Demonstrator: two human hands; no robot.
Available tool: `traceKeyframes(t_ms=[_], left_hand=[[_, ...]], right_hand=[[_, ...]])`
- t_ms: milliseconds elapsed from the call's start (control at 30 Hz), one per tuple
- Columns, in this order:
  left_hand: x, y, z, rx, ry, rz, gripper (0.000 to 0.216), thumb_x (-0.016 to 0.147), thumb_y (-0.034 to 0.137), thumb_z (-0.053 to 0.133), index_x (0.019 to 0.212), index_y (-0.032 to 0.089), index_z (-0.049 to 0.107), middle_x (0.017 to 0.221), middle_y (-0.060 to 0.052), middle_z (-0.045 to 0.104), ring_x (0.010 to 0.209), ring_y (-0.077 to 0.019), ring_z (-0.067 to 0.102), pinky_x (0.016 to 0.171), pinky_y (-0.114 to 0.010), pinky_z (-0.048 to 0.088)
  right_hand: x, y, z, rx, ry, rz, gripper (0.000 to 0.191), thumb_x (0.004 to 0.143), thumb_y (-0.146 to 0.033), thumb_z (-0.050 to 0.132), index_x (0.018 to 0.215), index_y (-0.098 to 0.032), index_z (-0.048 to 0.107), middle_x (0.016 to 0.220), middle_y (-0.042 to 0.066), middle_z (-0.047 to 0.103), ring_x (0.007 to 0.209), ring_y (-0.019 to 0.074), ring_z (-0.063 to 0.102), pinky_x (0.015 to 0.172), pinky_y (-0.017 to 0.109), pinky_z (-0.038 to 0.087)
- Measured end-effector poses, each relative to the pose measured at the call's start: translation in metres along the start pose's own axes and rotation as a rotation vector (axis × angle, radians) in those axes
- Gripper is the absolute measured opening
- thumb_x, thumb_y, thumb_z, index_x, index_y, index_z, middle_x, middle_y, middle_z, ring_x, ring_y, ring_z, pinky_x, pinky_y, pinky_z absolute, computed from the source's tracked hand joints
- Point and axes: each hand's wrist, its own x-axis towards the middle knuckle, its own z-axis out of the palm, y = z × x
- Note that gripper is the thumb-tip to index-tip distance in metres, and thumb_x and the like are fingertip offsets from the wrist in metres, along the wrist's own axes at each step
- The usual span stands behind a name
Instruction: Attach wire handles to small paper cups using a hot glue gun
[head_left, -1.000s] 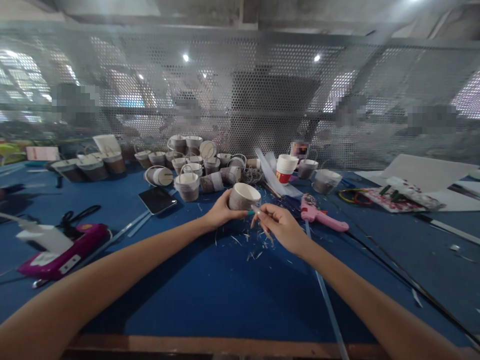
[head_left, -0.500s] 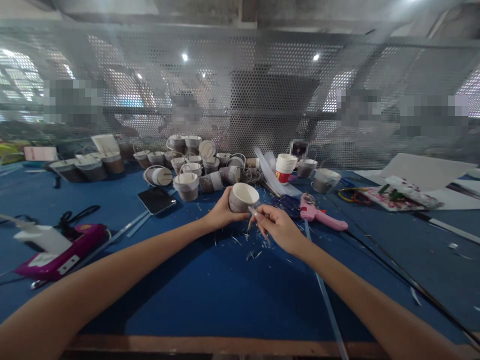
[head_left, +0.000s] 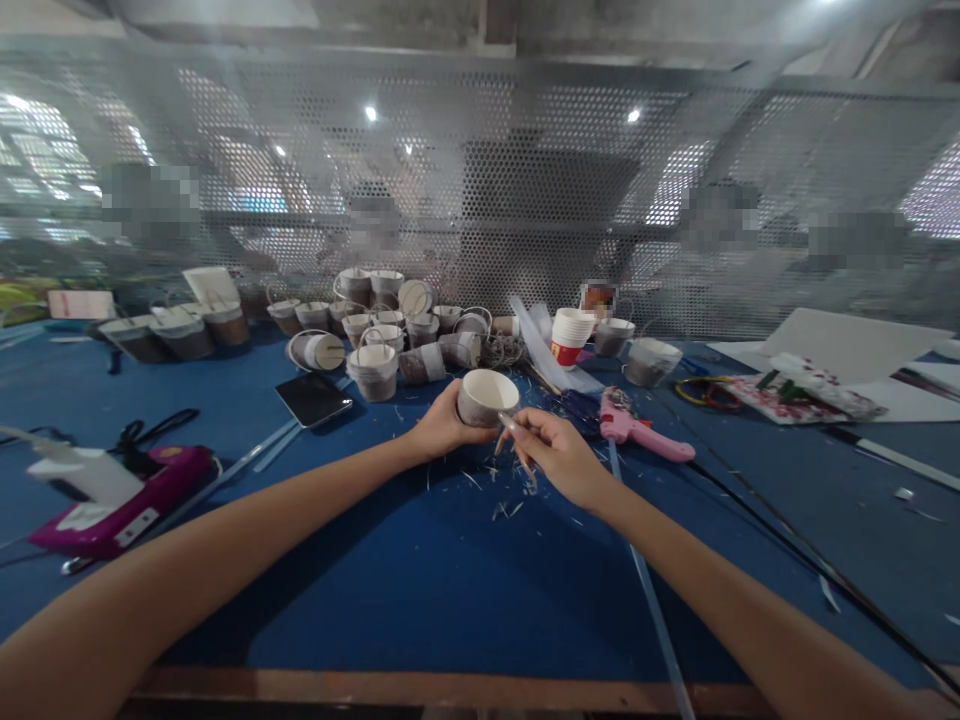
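In the middle of the head view, my left hand (head_left: 442, 422) is wrapped round a small paper cup (head_left: 480, 405) with a greyish outer covering and a pale inside. The cup is tilted, its mouth turned up towards me. My right hand (head_left: 551, 450) is at the cup's right lower side, thumb and forefinger pinched close to its wall. Whatever lies between those fingertips is too small to make out. Under both hands, thin pale scraps (head_left: 510, 510) are scattered on the blue tabletop (head_left: 390, 590).
Behind the hands stand several covered cups with handles (head_left: 373, 375) and a stack of white-and-red paper cups (head_left: 571, 338). A pink glue gun (head_left: 645, 438) lies to the right. On the left are a dark phone (head_left: 313, 400) and a purple power strip (head_left: 150, 505). A perforated screen (head_left: 540, 200) closes the back.
The cup has turned slightly in my left hand. My right hand stays pinched beside it, almost unmoved.
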Motion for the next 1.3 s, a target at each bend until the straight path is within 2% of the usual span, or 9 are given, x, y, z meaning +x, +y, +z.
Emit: traceKeyframes(t_ms=[133, 567, 900, 1133, 1300], left_hand=[[0.002, -0.006, -0.001, 0.016, 0.054, 0.062, 0.079, 0.045, 0.03, 0.087, 0.113, 0.015, 0.052, 0.106, -0.011, 0.064, 0.106, -0.0275, 0.058, 0.095, -0.044, 0.044], [0.003, -0.009, -0.001, 0.154, 0.057, 0.054, 0.077, 0.047, 0.035, 0.086, 0.113, 0.018, 0.051, 0.105, -0.008, 0.065, 0.1, -0.025, 0.06, 0.088, -0.039, 0.048], [0.0, -0.001, -0.001, 0.183, 0.09, 0.033, 0.075, 0.046, 0.035, 0.086, 0.109, 0.017, 0.05, 0.098, -0.006, 0.064, 0.095, -0.0245, 0.059, 0.085, -0.038, 0.048], [0.0, -0.002, -0.002, 0.23, 0.084, 0.046, 0.075, 0.046, 0.042, 0.085, 0.106, 0.017, 0.048, 0.096, -0.006, 0.063, 0.091, -0.0239, 0.059, 0.08, -0.037, 0.048], [-0.003, 0.007, -0.001, 0.299, 0.073, 0.021, 0.074, 0.045, 0.046, 0.085, 0.103, 0.017, 0.047, 0.093, -0.005, 0.063, 0.091, -0.0244, 0.059, 0.078, -0.036, 0.048]], right_hand=[[-0.001, 0.0, 0.0, 0.004, -0.012, 0.004, 0.03, 0.091, -0.043, 0.047, 0.079, -0.017, 0.056, 0.054, -0.006, 0.046, 0.045, 0.0072, 0.044, 0.049, 0.024, 0.037], [-0.001, 0.004, 0.004, 0.009, -0.05, 0.027, 0.026, 0.092, -0.041, 0.047, 0.084, -0.017, 0.054, 0.06, -0.005, 0.048, 0.051, 0.0081, 0.047, 0.054, 0.025, 0.04], [-0.001, 0.0, 0.009, 0.018, -0.093, 0.032, 0.027, 0.093, -0.042, 0.045, 0.081, -0.018, 0.05, 0.059, -0.006, 0.046, 0.049, 0.0076, 0.047, 0.051, 0.023, 0.042], [-0.002, 0.003, 0.011, 0.035, -0.104, 0.012, 0.028, 0.092, -0.043, 0.046, 0.082, -0.018, 0.052, 0.057, -0.006, 0.045, 0.047, 0.0069, 0.046, 0.05, 0.023, 0.041], [-0.002, 0.003, 0.009, -0.011, -0.102, 0.019, 0.031, 0.092, -0.046, 0.046, 0.08, -0.018, 0.052, 0.056, -0.007, 0.044, 0.047, 0.0064, 0.044, 0.052, 0.023, 0.039]])
